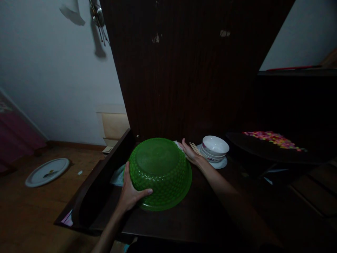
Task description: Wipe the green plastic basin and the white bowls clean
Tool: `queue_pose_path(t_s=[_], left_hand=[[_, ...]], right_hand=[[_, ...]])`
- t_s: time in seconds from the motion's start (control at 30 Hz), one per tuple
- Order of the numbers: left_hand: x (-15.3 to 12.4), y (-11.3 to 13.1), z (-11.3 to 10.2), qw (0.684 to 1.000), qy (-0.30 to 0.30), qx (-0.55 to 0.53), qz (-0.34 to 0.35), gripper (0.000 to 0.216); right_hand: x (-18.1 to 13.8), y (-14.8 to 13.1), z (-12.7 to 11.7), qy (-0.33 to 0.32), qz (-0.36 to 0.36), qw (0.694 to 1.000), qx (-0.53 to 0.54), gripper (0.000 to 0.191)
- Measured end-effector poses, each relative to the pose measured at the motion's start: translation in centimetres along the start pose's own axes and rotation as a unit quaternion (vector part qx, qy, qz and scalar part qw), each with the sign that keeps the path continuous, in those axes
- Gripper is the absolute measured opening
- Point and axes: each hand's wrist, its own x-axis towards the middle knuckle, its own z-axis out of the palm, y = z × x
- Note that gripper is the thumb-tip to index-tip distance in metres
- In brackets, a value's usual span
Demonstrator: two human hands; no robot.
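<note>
A green plastic basin (158, 158) with a bumpy side is turned bottom up over the dark wooden surface, tilted towards me. My left hand (131, 191) grips its near left side, with the thumb spread across the wall. On the far right side, my right hand (190, 151) presses a white cloth (179, 144) to the basin; most of the cloth is hidden behind the fingers. Just right of that hand lie several wooden chopsticks (194, 147). Beside them, stacked white bowls (216, 146) stand on a white plate (222, 163).
A pale green cloth (118, 175) lies left of the basin, by a raised dark board (97, 179). A tall dark panel (184, 77) rises behind. Colourful small pieces (276, 140) lie at right. On the floor is a round white lid-like disc (47, 172).
</note>
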Motion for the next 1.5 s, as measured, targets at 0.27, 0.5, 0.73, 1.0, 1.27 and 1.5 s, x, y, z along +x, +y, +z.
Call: queue_pose_path(t_s=[0.27,0.5,0.73,1.0,1.27,1.5], left_hand=[[0.2,-0.3,0.4,1.0,0.014,-0.02,-0.008,0.144],[0.2,0.2,0.3,1.0,-0.001,-0.009,-0.01,0.142],[0.1,0.3,0.2,0.997,0.006,-0.068,-0.029,0.138],[0.2,-1.2,-0.6,0.955,0.093,-0.27,-0.082,0.084],[0.3,-0.7,-1.1,0.967,0.063,-0.232,-0.084,0.082],[0.1,-0.6,-1.4,0.977,0.047,-0.196,-0.073,0.081]], right_hand=[[-6.2,7.2,4.9,0.233,-0.131,0.961,-0.072,0.073],[-11.9,13.6,13.2,0.282,-0.24,0.856,-0.359,0.073],[-12.4,12.4,11.3,0.22,-0.297,0.784,-0.499,0.07],[-12.4,11.2,10.7,0.203,-0.335,0.757,-0.524,0.066],[-11.5,10.6,8.7,0.107,-0.413,0.624,-0.655,0.078],[-9.6,7.1,10.6,-0.102,-0.47,0.508,-0.715,0.072]])
